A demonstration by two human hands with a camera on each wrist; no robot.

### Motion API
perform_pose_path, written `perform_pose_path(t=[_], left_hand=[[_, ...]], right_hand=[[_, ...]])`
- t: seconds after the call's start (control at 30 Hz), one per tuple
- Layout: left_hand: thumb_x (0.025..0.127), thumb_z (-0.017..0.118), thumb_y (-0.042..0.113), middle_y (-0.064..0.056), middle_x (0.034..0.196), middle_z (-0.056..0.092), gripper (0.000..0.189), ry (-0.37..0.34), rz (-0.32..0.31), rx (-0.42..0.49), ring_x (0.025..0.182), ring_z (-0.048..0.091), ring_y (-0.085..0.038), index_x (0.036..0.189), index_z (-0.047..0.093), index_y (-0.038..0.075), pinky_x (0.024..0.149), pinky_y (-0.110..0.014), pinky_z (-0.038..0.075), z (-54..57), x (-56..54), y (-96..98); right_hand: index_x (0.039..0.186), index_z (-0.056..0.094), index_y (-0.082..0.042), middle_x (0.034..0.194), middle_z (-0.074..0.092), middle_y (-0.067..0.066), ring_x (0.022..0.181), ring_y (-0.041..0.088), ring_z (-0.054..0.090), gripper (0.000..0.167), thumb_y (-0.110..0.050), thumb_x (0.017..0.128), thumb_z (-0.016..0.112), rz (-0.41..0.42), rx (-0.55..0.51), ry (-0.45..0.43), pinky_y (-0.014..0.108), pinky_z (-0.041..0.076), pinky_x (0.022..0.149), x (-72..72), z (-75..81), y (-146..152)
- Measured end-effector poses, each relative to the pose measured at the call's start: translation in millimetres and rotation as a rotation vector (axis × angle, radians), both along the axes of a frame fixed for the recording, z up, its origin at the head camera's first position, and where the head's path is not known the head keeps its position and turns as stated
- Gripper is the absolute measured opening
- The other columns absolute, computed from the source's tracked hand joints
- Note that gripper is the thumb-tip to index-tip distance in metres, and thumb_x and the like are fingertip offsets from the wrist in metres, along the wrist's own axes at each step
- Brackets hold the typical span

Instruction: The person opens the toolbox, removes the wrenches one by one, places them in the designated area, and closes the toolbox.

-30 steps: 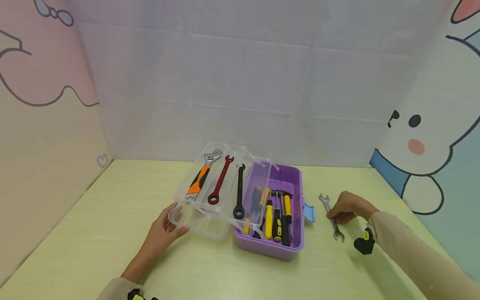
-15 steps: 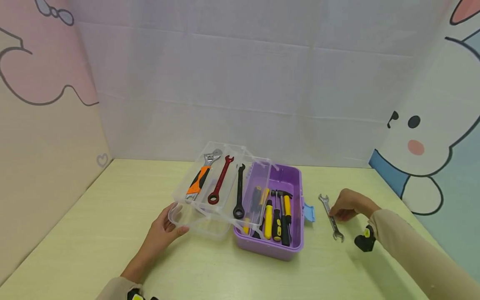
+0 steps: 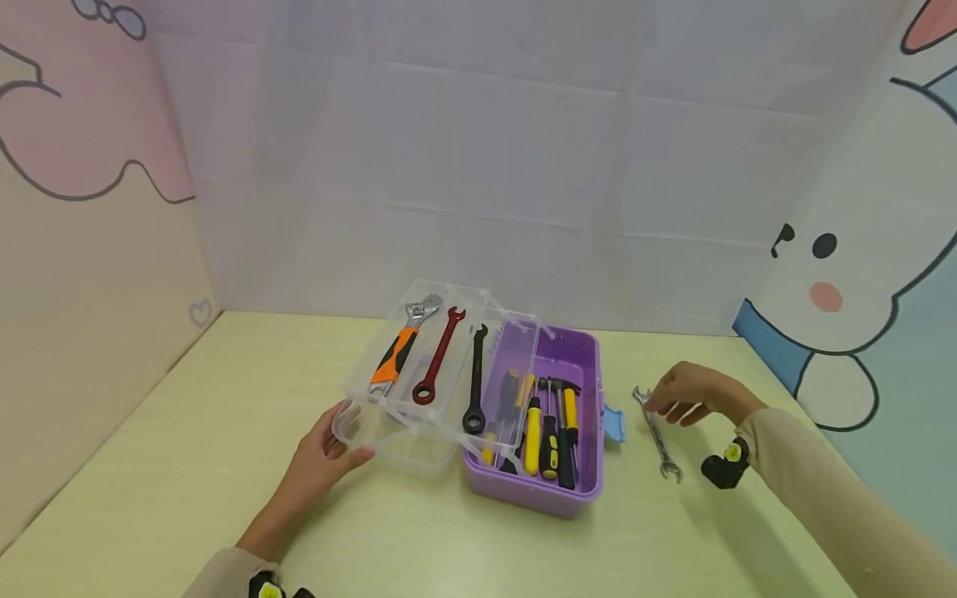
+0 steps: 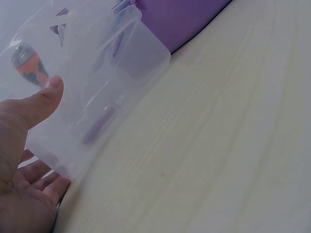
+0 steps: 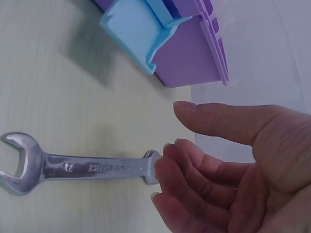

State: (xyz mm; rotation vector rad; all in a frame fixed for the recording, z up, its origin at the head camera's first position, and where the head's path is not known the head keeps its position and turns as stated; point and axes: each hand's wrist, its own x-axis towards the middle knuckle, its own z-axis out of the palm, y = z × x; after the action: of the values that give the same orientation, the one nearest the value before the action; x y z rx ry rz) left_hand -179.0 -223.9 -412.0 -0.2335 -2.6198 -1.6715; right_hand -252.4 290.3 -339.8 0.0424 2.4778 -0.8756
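My left hand grips the near-left corner of the toolbox's clear plastic lid, thumb over it and fingers at its lower edge. In the clear tray lie an orange-and-black adjustable wrench, a red wrench and a black wrench. My right hand hovers by the upper end of a silver open-end wrench lying on the table. In the right wrist view, thumb and loosely bent fingers stand apart with nothing between them; the fingertips overlap the wrench's far end.
The purple toolbox stands open mid-table with a light-blue latch on its right side. Inside are a hammer and several yellow-and-black screwdrivers. A pale wall rises behind the table.
My right hand has let go of the silver wrench's shaft and lifted slightly, up toward its far end. The wrench stays on the table. My left hand keeps its hold on the lid.
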Motion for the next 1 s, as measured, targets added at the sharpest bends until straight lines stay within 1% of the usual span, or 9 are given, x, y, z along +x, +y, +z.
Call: perform_pose_path(t=[0.1,0.23,0.27,0.37,0.47,0.57,0.7,0.83,1.0], left_hand=[[0.086,0.071,0.013,-0.028,0.149,0.032,0.078,-0.001,-0.004,-0.003,0.137,0.033,-0.042,0.146,0.024,-0.003,0.105,-0.028,0.036,1.3,0.0,0.2],[0.086,0.07,0.012,-0.027,0.149,0.032,0.077,-0.002,-0.008,0.01,0.138,0.033,-0.041,0.146,0.024,-0.003,0.098,-0.007,0.035,1.2,-0.3,0.6],[0.086,0.07,0.012,-0.027,0.149,0.032,0.077,-0.003,-0.008,0.012,0.138,0.033,-0.041,0.146,0.024,-0.003,0.098,-0.007,0.035,1.0,-0.5,0.8],[0.086,0.07,0.012,-0.028,0.149,0.032,0.077,-0.005,-0.008,0.009,0.137,0.033,-0.042,0.146,0.024,-0.003,0.104,-0.024,0.037,0.5,-0.8,1.6],[0.086,0.07,0.012,-0.028,0.149,0.032,0.078,-0.008,-0.007,0.009,0.137,0.034,-0.042,0.146,0.024,-0.003,0.106,-0.04,0.032,0.5,-1.1,2.4],[0.086,0.071,0.012,-0.028,0.149,0.032,0.078,-0.009,-0.006,0.01,0.137,0.034,-0.042,0.146,0.025,-0.002,0.106,-0.041,0.032,0.7,-1.3,2.7],[0.086,0.071,0.012,-0.027,0.149,0.032,0.077,-0.009,-0.005,0.011,0.137,0.034,-0.041,0.146,0.025,-0.002,0.105,-0.025,0.037,0.6,-0.9,2.1],[0.086,0.071,0.013,-0.027,0.149,0.032,0.077,-0.013,-0.007,0.017,0.137,0.034,-0.041,0.146,0.025,-0.002,0.099,-0.009,0.035,0.1,-0.2,0.9],[0.086,0.07,0.011,-0.028,0.149,0.032,0.077,-0.002,-0.01,0.033,0.137,0.034,-0.041,0.146,0.025,-0.003,0.094,-0.002,0.034,-1.1,0.1,0.1]], right_hand=[[0.096,0.067,0.0,0.094,0.065,0.011,0.075,0.017,0.063,0.025,-0.024,0.086,0.067,0.018,-0.01,0.005,0.033,0.058,0.068,-1.5,5.7,-2.8],[0.097,0.068,-0.001,0.099,0.066,0.013,0.078,0.016,0.063,0.026,-0.025,0.088,0.066,0.033,-0.011,0.008,0.032,0.058,0.07,-4.3,12.1,-7.4],[0.097,0.068,-0.001,0.099,0.066,0.013,0.078,0.016,0.063,0.026,-0.025,0.088,0.066,0.039,-0.006,0.013,0.032,0.058,0.07,-4.9,13.5,-8.2],[0.096,0.068,-0.002,0.097,0.065,0.009,0.078,0.015,0.062,0.026,-0.026,0.087,0.067,0.052,0.003,0.023,0.031,0.057,0.07,-5.7,18.3,-10.6],[0.095,0.067,-0.002,0.092,0.066,0.006,0.077,0.014,0.062,0.025,-0.025,0.087,0.067,0.067,-0.002,0.027,0.031,0.056,0.07,-6.2,22.4,-12.3],[0.093,0.067,-0.003,0.088,0.066,0.004,0.076,0.014,0.061,0.023,-0.025,0.086,0.068,0.064,-0.014,0.022,0.031,0.055,0.07,-6.8,26.4,-15.0],[0.093,0.066,-0.004,0.086,0.066,0.002,0.077,0.014,0.061,0.021,-0.024,0.086,0.067,0.073,-0.018,0.024,0.032,0.055,0.072,-8.1,30.6,-18.9],[0.096,0.066,-0.003,0.091,0.07,0.003,0.083,0.018,0.063,0.022,-0.024,0.087,0.067,0.092,-0.014,0.032,0.035,0.056,0.076,-10.6,34.2,-23.9],[0.097,0.064,-0.003,0.089,0.07,0.001,0.083,0.017,0.063,0.024,-0.024,0.086,0.069,0.107,-0.001,0.047,0.032,0.055,0.074,-15.0,40.2,-33.8]])
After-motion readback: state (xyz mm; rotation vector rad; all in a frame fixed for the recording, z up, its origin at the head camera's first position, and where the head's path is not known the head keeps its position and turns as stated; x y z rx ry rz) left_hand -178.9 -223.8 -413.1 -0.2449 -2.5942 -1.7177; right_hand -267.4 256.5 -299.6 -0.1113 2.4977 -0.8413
